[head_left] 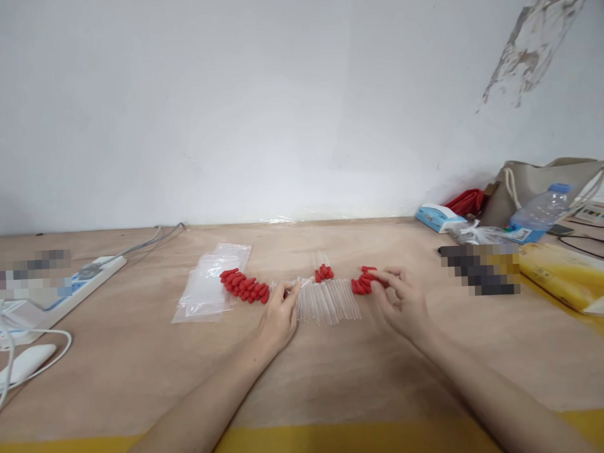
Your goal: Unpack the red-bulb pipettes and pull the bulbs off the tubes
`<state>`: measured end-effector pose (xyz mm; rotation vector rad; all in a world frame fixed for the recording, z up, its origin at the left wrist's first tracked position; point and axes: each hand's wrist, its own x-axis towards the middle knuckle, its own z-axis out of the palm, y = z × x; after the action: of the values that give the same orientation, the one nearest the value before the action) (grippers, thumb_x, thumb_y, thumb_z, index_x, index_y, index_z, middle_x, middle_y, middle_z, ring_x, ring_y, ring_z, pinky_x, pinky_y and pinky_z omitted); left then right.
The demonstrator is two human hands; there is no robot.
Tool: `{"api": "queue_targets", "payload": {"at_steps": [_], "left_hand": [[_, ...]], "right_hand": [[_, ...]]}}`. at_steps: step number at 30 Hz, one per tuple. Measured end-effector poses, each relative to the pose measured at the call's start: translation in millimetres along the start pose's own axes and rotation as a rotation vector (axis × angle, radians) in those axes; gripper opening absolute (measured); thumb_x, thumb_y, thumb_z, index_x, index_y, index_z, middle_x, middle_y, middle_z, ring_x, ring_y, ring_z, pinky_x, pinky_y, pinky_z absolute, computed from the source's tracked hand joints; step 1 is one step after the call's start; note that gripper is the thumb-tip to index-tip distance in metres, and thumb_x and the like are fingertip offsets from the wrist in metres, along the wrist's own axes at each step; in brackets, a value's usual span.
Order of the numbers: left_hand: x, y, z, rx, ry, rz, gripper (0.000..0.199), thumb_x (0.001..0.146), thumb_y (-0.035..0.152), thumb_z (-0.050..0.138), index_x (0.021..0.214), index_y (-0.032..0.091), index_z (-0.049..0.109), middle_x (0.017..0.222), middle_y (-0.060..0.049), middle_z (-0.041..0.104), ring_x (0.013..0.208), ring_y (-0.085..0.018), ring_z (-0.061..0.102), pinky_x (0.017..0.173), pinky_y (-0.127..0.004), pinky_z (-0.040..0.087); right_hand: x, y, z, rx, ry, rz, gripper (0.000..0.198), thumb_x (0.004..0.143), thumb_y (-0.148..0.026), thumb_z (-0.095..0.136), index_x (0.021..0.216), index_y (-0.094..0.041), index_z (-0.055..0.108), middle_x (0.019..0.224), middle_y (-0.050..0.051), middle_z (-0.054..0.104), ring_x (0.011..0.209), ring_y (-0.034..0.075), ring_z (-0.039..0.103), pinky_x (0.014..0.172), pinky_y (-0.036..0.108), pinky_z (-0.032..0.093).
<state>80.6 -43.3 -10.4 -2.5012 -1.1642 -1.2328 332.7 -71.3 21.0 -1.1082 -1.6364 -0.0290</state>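
My left hand (280, 315) is closed in a pinch around a thin clear tube (307, 282), which points up and to the right. Below its tip lies a row of similar clear tubes (330, 302) side by side. My right hand (404, 303) has thumb and forefinger closed on a red rubber bulb (371, 275) at the edge of a small group of red bulbs (361, 287). Left of my left hand, many more red bulbs form a curved pile (244, 287). Beyond the row, a few tubes with red bulbs (325, 272) on their ends lie together.
Clear plastic bags (207, 287) are stacked left of the bulbs. A power strip (84, 286) and a white mouse-shaped object (25, 364) with cables sit far left. On the right are a tissue pack (439, 218), a water bottle (541, 213), a grey bag (535, 183) and a yellow package (564, 278).
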Motion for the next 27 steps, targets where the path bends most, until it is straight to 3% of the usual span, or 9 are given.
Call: {"api": "queue_targets", "payload": {"at_steps": [2, 5, 9, 15, 21, 27], "left_hand": [[3, -2, 2, -0.007, 0.022, 0.013, 0.041, 0.084, 0.009, 0.036, 0.123, 0.016, 0.045, 0.090, -0.008, 0.051, 0.080, -0.016, 0.050, 0.071, -0.028, 0.047], [6, -1, 3, -0.001, 0.047, 0.055, 0.039, 0.085, 0.010, 0.038, 0.122, 0.019, 0.045, 0.091, -0.007, 0.054, 0.084, -0.016, 0.053, 0.075, -0.029, 0.047], [8, 3, 5, -0.002, -0.006, 0.105, 0.035, 0.086, 0.012, 0.039, 0.120, 0.019, 0.046, 0.091, -0.007, 0.059, 0.084, -0.017, 0.055, 0.075, -0.030, 0.048], [9, 7, 1, -0.022, -0.115, 0.177, 0.031, 0.085, 0.029, 0.050, 0.113, 0.016, 0.050, 0.093, -0.008, 0.061, 0.088, -0.018, 0.054, 0.078, -0.031, 0.046], [9, 7, -4, 0.066, -0.155, 0.163, 0.047, 0.076, 0.050, 0.055, 0.110, 0.018, 0.055, 0.095, -0.007, 0.063, 0.092, -0.022, 0.053, 0.080, -0.038, 0.039], [10, 10, -11, 0.069, -0.225, 0.141, 0.057, 0.071, 0.060, 0.054, 0.113, 0.021, 0.056, 0.113, -0.009, 0.058, 0.110, -0.027, 0.047, 0.098, -0.048, 0.025]], "right_hand": [[19, 10, -2, 0.009, -0.042, 0.111, 0.024, 0.079, -0.029, 0.050, 0.097, -0.018, 0.062, 0.081, 0.006, 0.058, 0.073, 0.015, 0.056, 0.067, 0.030, 0.048], [48, 34, -2, 0.094, 0.003, 0.347, 0.032, 0.072, -0.034, 0.057, 0.097, -0.014, 0.059, 0.076, 0.005, 0.060, 0.064, 0.013, 0.055, 0.060, 0.027, 0.047], [66, 65, 2, 0.129, -0.102, 0.518, 0.029, 0.064, -0.041, 0.062, 0.077, -0.015, 0.061, 0.073, 0.005, 0.063, 0.065, 0.014, 0.056, 0.061, 0.026, 0.045], [49, 87, 12, 0.246, -0.269, 0.614, 0.033, 0.060, -0.046, 0.062, 0.075, -0.016, 0.062, 0.075, 0.008, 0.066, 0.066, 0.016, 0.060, 0.059, 0.026, 0.046], [38, 105, 19, 0.240, -0.323, 0.608, 0.038, 0.062, -0.051, 0.059, 0.073, -0.015, 0.062, 0.074, 0.006, 0.067, 0.064, 0.015, 0.060, 0.058, 0.025, 0.046], [39, 111, 16, 0.094, -0.315, 0.568, 0.045, 0.073, -0.055, 0.042, 0.072, -0.014, 0.063, 0.070, 0.004, 0.065, 0.064, 0.016, 0.059, 0.056, 0.025, 0.043]]}}
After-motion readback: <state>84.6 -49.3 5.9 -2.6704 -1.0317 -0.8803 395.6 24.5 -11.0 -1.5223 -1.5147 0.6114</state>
